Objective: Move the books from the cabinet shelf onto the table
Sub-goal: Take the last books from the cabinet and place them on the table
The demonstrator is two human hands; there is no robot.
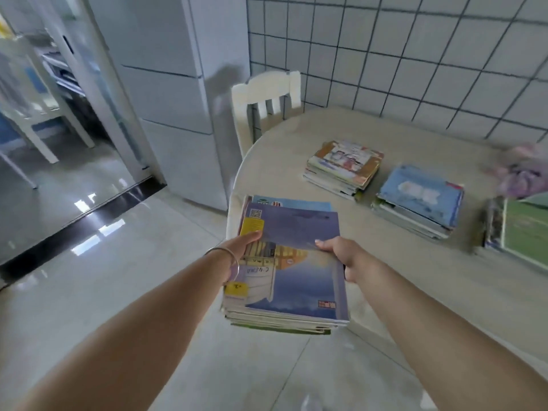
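White-tiled kitchen corner, an armful of books carried up to the pale table.

At the centre of the frame a stack of paperback books [284, 262] was held level between both hands, its far end just over the rim of the round table [370, 292] and not yet set down. The left hand [240, 250] clasped the left edge, thumb on top of the blue cover, and the right hand [341, 253] clamped the right edge the same way, probably to stop the loose, slippery covers from fanning out. To the right, three earlier piles lay in a row: an orange-covered pile [344, 167], a blue-covered pile [418, 200] and a green-covered pile [522, 229] at the edge. A white chair [264, 99] stood above, at the table's far side, against the tiled wall [415, 54].
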